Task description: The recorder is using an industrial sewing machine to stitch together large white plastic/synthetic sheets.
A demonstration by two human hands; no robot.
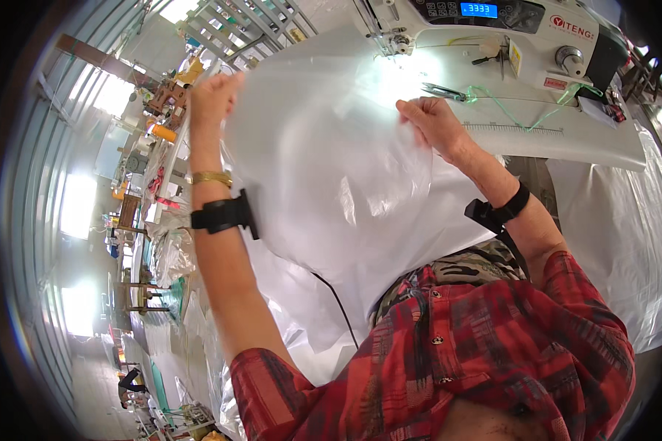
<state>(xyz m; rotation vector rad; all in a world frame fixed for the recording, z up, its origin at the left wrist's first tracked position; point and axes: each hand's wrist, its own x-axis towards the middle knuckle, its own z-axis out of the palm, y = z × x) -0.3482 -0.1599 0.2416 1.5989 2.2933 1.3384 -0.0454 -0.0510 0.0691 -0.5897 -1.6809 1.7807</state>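
A large sheet of translucent white plastic film (309,162) spreads between my hands and drapes down over my lap. My left hand (213,99) is closed at the sheet's far left edge, its fingers a little blurred. On the right, my right hand (435,125) pinches the sheet near its upper right edge, thumb against the fingers. Just beyond that hand, a sewing machine (485,48) with a bright lamp stands over the work surface. Thread snips (445,92) lie on the machine bed close to my right hand, beside a loose green thread (518,121).
More plastic film (610,220) hangs down at the right of the machine table (596,140). A dark cord (338,301) runs near my lap. A metal rack (235,29) stands at the far left, with cluttered worktables (158,176) along that side.
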